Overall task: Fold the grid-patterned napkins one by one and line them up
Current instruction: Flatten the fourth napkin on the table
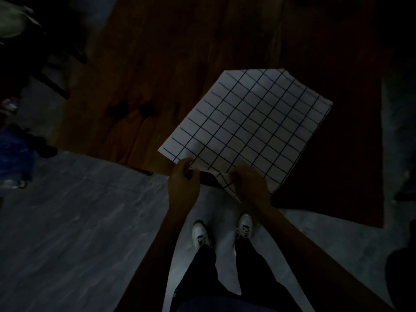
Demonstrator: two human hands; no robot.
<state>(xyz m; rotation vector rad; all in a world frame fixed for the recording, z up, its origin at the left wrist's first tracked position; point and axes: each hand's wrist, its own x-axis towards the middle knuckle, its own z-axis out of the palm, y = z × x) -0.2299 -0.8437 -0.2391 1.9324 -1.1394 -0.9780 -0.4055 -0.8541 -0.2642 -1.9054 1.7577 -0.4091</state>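
a: what does the napkin (245, 129) look like?
b: white with a dark grid, spread flat at the near edge of the wooden table (157, 64). left hand (183, 183) and right hand (249, 184) each pinch its near edge.
a: anything unclear?
b: it's dim; the near corner hangs over the edge, partly behind the right hand. white shoes (200, 233) stand on the grey floor (78, 210).

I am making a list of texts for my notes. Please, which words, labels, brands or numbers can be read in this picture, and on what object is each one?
None can be read.
The napkin carries only a dark grid, no letters or numbers.
The white shoes have dark marks, too small and blurred to read as a brand.
The wooden table shows only grain and dark knots.
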